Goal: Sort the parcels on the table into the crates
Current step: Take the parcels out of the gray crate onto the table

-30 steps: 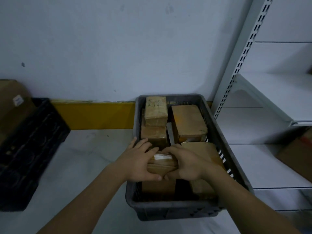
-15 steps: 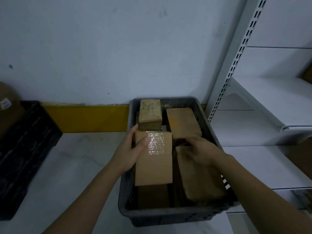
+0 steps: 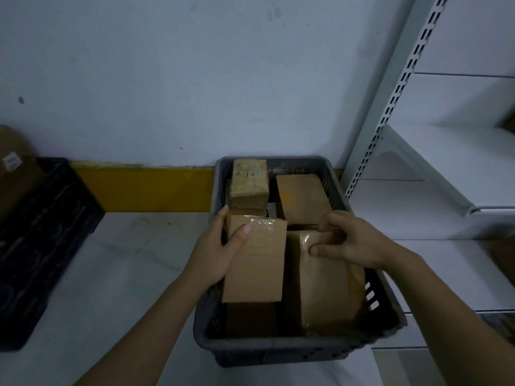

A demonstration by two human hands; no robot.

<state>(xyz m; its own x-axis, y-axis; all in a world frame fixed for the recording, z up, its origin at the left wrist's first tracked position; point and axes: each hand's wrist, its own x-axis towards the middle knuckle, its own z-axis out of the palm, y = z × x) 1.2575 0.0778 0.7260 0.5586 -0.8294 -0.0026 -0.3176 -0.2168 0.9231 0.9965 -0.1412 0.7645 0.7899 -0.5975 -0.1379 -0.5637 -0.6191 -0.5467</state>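
A grey plastic crate (image 3: 278, 351) stands on the white table, filled with brown cardboard parcels. My left hand (image 3: 213, 250) grips a flat taped parcel (image 3: 256, 263) by its upper left corner, thumb on top, holding it over the crate's left side. My right hand (image 3: 352, 240) grips the far end of a larger wrapped parcel (image 3: 326, 288) lying in the crate's right side. At the crate's back sit a small parcel with handwriting (image 3: 249, 179) and another brown parcel (image 3: 302, 199).
A black crate (image 3: 41, 232) stands at the left with a cardboard box (image 3: 12, 165) in it. White metal shelving (image 3: 434, 174) rises at the right. A yellow band (image 3: 142, 189) runs along the wall behind the table (image 3: 119, 274).
Both hands held one small parcel together over the crate; now they have parted. The left hand holds the flat parcel laid long, and the right hand has moved onto the larger parcel at the right.
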